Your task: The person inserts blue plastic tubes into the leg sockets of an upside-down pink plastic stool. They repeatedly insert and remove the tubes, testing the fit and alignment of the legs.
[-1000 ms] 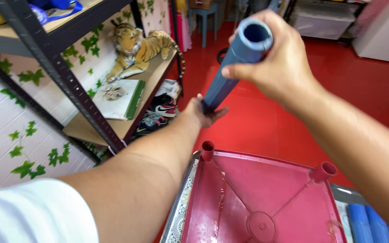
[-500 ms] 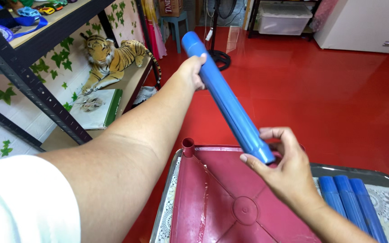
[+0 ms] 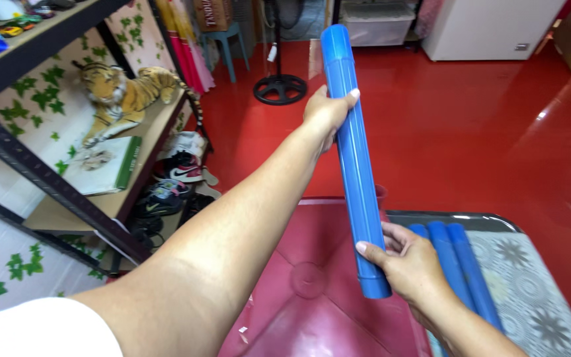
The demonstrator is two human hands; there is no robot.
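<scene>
A long blue plastic tube [image 3: 355, 158] is held nearly upright in both my hands. My left hand [image 3: 327, 110] grips it near the top. My right hand [image 3: 410, 266] wraps around its lower end. Below the tube lies an upturned dark pink plastic piece [image 3: 312, 277] with a socket at its far corner [image 3: 381, 194]. Three more blue tubes [image 3: 457, 261] lie side by side to the right, on a patterned surface [image 3: 536, 291].
A dark metal shelf rack [image 3: 47, 185] stands on the left with a toy tiger [image 3: 127, 89], a book [image 3: 104, 165] and shoes [image 3: 173, 175] below. A fan base [image 3: 280, 86], a small blue stool [image 3: 223, 43] and a white cabinet [image 3: 490, 26] stand on the red floor [image 3: 470, 132].
The tube has swung from pointing at me to nearly upright. My right hand has shifted from its upper end down to its lower end, and my left hand now grips near the top.
</scene>
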